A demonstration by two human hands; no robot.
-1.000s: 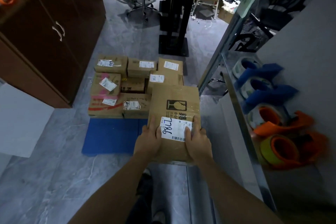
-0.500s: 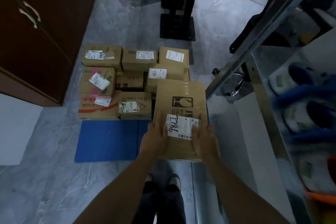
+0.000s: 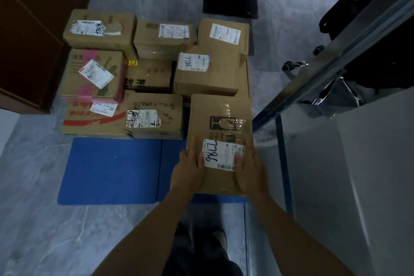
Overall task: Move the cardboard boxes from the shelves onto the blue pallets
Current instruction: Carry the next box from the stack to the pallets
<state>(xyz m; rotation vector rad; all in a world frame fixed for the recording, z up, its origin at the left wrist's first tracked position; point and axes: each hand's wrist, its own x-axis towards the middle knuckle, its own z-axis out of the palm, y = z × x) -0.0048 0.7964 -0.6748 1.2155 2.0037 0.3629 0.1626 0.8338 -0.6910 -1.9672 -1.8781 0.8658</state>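
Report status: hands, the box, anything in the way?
Two-handed grip: left hand and right hand on labelled box, near end. Box over blue pallet, right side, beside stacked boxes. Nothing visible in the way.

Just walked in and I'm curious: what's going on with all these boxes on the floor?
A person is holding a brown cardboard box with a white shipping label in both hands, the left hand and the right hand gripping its near end. It is over the right part of the flat blue pallet. Other labelled cardboard boxes sit packed on the pallet's far end. Whether it has touched down is unclear.
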